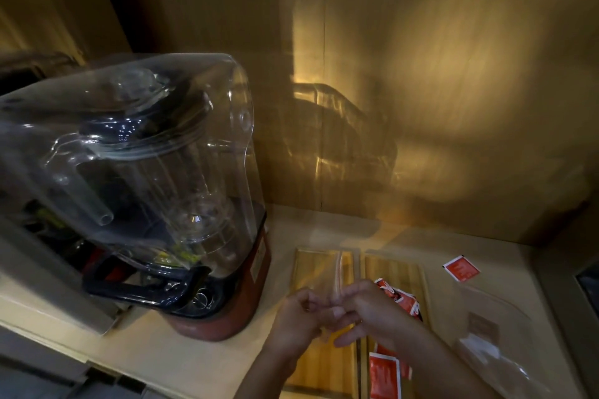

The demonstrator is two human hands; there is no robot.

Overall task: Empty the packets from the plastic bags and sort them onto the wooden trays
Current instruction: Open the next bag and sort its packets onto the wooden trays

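Your left hand (299, 311) and right hand (363, 311) pinch a clear bag (327, 275) low in the frame, fingers closed, above the left tray (324, 363). Red packets (397, 301) on the right tray (393, 272) could scatter if tugged.

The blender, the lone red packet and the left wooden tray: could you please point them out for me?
blender (214, 317): head view, on its red base.
lone red packet (461, 268): head view, middle of its face.
left wooden tray (316, 264): head view, bare far end.
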